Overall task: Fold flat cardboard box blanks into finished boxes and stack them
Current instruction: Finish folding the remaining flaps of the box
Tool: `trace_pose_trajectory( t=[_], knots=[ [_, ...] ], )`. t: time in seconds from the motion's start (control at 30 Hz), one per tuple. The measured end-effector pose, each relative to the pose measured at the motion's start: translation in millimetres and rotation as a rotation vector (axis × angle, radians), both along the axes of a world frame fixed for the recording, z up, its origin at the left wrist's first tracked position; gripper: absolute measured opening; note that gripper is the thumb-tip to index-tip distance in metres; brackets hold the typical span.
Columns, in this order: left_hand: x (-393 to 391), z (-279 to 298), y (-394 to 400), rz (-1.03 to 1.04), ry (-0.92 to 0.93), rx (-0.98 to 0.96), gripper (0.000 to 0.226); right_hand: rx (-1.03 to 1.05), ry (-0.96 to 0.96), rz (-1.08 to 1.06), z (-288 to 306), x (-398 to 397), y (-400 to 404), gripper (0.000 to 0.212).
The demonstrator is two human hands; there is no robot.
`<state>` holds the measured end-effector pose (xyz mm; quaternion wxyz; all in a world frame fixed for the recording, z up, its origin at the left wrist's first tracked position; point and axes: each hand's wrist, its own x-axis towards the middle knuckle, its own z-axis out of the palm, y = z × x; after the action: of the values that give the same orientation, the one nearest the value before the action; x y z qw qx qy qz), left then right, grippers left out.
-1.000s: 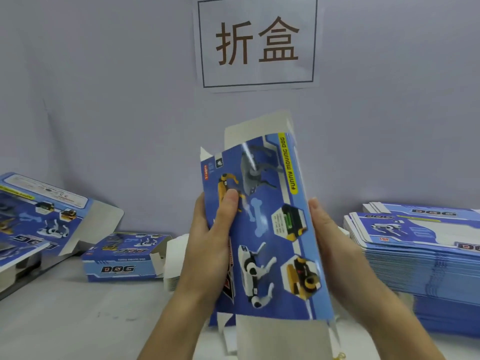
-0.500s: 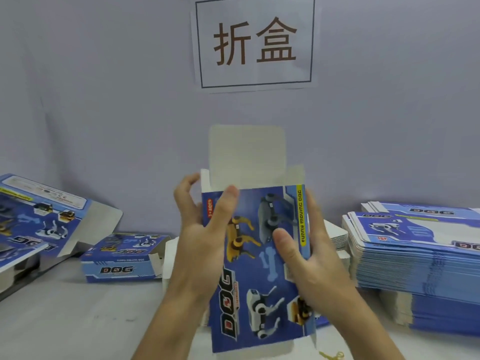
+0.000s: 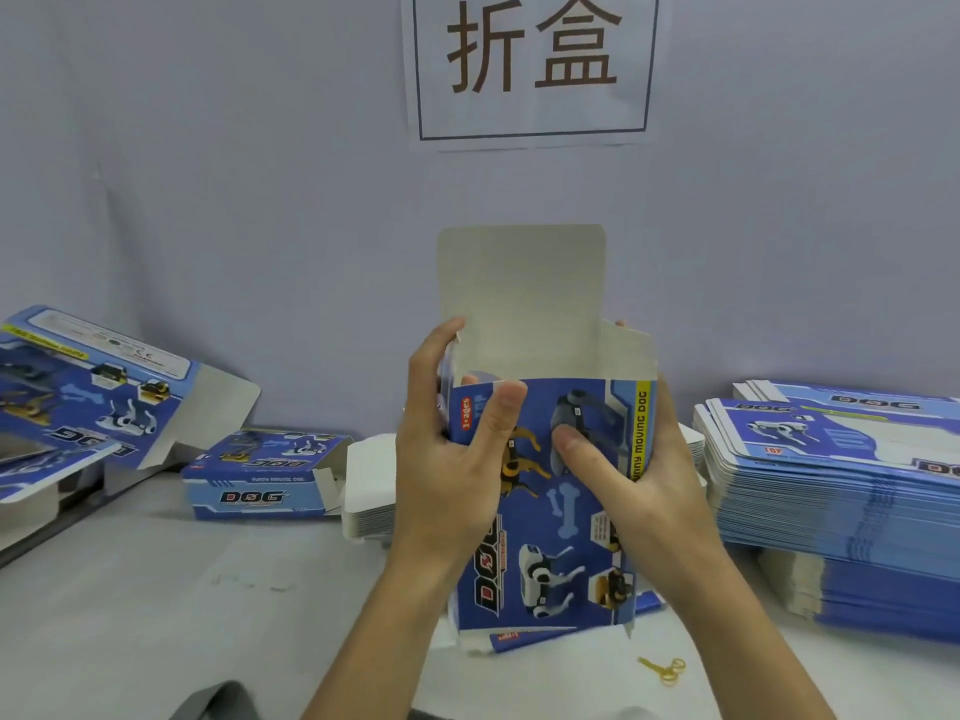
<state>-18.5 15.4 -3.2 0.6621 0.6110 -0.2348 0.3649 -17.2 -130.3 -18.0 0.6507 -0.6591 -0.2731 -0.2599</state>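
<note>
Two hands grip one blue box [image 3: 545, 511] upright above the worktop [image 3: 156, 589], in front of the grey wall and its paper sign [image 3: 530, 65]. On the right sits a tall stack of flat blanks [image 3: 831, 485]; on the left a finished box [image 3: 260, 480] lies on its side near a larger opened carton [image 3: 93, 402], and a low white pile [image 3: 369, 491] shows behind the left wrist. The step in hand looks like squaring the blank into a tube: its top is open, the tall lid flap [image 3: 519, 298] stands straight up, and a side flap [image 3: 626, 350] rises at the right. Next, I judge, the side flaps must fold inward before the lid tucks in. The left hand [image 3: 447, 459] clasps the left edge, thumb on the printed front, fingers curling over the rim. The right hand [image 3: 639, 485] wraps the right edge, thumb pressed on the front. A small yellow object [image 3: 662, 670] lies on the worktop below.
</note>
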Motion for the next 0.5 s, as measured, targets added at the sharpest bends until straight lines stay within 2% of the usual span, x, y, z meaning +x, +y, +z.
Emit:
trace_pose_trajectory(
  t=[0.1, 0.2, 0.27, 0.33, 0.4, 0.43, 0.5],
  knots=[
    [-1, -1, 3, -0.011, 0.024, -0.022, 0.034, 0.035, 0.002, 0.123, 3, -4, -1, 0.049],
    [-4, -2, 3, -0.190, 0.092, -0.102, 0.036, 0.155, 0.054, 0.244, 9, -9, -3, 0.027],
    [-7, 2, 2, -0.219, 0.135, -0.127, 0.041, 0.240, 0.086, 0.180, 16, -11, -1, 0.033],
    [-8, 6, 2, -0.191, 0.156, -0.074, 0.042, 0.238, 0.095, 0.047, 23, -11, 1, 0.023],
    [-8, 11, 4, -0.169, 0.157, -0.017, 0.032, 0.207, 0.104, -0.025, 26, -10, 1, 0.012],
    [-9, 13, 6, -0.177, 0.150, -0.013, 0.025, 0.210, 0.120, -0.041, 26, -10, 1, 0.012],
    [-10, 13, 7, -0.247, 0.136, -0.061, 0.023, 0.243, 0.162, -0.026, 25, -9, -1, 0.032]
  ],
)
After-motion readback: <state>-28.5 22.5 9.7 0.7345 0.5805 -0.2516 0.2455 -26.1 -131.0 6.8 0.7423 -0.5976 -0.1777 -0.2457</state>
